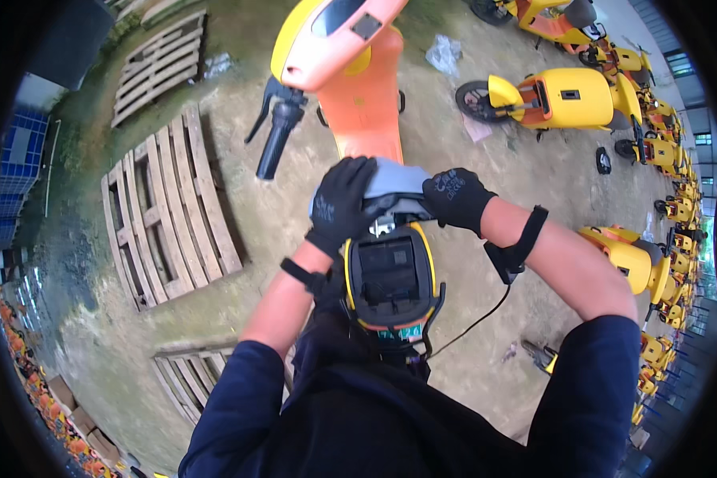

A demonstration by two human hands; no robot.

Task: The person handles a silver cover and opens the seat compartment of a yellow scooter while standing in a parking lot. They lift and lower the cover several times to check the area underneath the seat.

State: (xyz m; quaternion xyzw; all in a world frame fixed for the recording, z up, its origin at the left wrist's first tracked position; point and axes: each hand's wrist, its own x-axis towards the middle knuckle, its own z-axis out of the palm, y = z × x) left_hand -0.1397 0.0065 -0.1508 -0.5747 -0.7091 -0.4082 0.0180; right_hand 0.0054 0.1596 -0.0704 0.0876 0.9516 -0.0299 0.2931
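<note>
Right below me stands an orange and yellow electric scooter (362,103), its front pointing away. Its grey seat (398,177) is tipped up and forward. Behind the seat, the dark storage compartment (392,275) with a yellow rim lies uncovered, and a metal hinge piece (382,225) shows at its front. My left hand (342,203), in a black glove, grips the seat's left side with fingers over the top. At the seat's right end, my gloved right hand (458,197) is closed on its edge; the fingertips are partly hidden.
Wooden pallets (167,215) lie on the ground at left. A black handlebar grip (275,143) with its brake lever juts out ahead. Several yellow scooters stand at right, the closest one (570,97) ahead of my right arm. A crumpled plastic bag (444,54) lies far ahead.
</note>
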